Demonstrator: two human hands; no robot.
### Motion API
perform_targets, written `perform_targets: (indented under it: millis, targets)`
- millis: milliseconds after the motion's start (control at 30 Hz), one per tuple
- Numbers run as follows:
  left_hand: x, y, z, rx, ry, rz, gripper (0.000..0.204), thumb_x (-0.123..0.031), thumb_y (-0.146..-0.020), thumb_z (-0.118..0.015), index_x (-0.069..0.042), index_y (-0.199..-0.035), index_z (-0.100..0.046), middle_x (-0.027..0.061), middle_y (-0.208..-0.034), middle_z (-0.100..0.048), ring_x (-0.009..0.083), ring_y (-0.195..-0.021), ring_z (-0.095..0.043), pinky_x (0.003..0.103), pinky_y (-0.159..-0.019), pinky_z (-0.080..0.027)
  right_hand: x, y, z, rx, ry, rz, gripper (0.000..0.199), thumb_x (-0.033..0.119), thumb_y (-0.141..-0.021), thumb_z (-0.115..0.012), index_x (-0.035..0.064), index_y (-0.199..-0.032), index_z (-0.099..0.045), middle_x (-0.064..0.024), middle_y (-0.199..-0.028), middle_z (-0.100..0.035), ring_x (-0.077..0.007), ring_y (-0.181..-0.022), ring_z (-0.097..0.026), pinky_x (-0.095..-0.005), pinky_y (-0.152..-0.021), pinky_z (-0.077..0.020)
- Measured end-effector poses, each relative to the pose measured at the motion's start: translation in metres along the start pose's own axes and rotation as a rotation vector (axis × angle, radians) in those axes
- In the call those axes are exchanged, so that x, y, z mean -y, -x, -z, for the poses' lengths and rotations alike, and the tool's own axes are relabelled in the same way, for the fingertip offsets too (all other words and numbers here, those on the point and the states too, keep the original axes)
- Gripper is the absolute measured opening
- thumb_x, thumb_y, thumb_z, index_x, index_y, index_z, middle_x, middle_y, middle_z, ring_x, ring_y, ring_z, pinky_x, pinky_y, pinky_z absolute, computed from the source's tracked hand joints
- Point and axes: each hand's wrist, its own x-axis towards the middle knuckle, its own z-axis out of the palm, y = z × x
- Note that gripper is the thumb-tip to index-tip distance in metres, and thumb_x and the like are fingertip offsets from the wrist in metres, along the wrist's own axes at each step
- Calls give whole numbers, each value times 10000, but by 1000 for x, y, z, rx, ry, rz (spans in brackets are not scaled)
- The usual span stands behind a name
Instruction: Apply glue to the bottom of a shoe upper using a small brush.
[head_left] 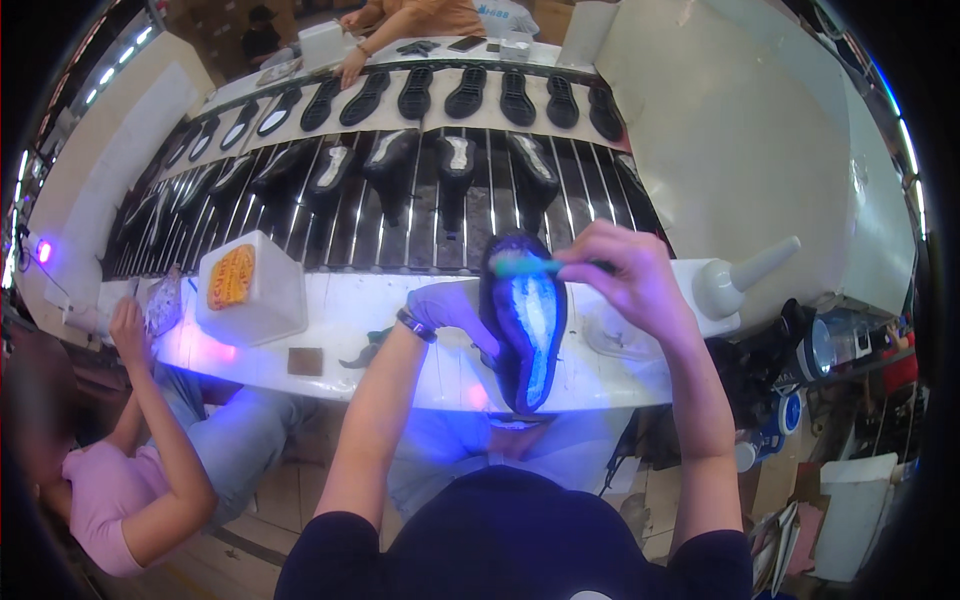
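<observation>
Gripping dark shoe [524,335] from beneath with left hand [447,308], sole side up, glowing pale blue, over white bench edge [400,300]. Pinching green-handled brush [525,266] in right hand [625,275], bristle end touching shoe's toe. Sitting left: white tub [250,290]. Lying beyond: conveyor [420,215] carrying shoes and black soles.

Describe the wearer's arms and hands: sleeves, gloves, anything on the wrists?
Both forearms are bare up to short dark sleeves near the shoulders. The left hand wears a thin pale glove, tinted violet by the light, with a dark band at the wrist. The right hand is bare, with no band or watch visible.
</observation>
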Motion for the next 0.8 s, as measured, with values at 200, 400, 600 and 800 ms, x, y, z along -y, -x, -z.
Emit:
perform_targets:
  millis: [200,400,600,800]
  targets:
    - [46,45,0,-341,154,310,721,-2,-712,-793,-21,-1354,-464,108,-1196,-624,199,-1063,-612,351,-899,-534,-15,48,-4,93,-246,-27,136,86,-808,-709,54,-940,-720,-75,-825,-657,-220,-761,-641,-321,-688,-493]
    - [83,62,-76,-798,845,173,809,-620,-840,-612,-28,-1368,-454,119,-1245,-591,241,-1114,-590,376,-1014,-452,-74,147,-38,-274,120,-757,187,81,-817,-697,29,-989,-644,-113,-903,-674,-285,-761,-653,-378,-677,-489]
    - [72,50,-152,-705,1347,228,801,-686,-901,-442,-69,-1410,-414,108,-1252,-565,222,-1076,-576,363,-932,-495,-85,160,-73,-159,526,-913,138,159,-856,-643,46,-899,-576,-150,-886,-665,-387,-860,-632,-464,-712,-487]
    - [62,52,-166,-761,1291,414,723,-663,-883,-503,-81,-1311,-522,98,-1086,-656,210,-904,-664,367,-803,-571,-92,170,-73,-109,453,-887,138,155,-878,-636,32,-939,-644,-133,-858,-693,-301,-757,-664,-394,-628,-488]
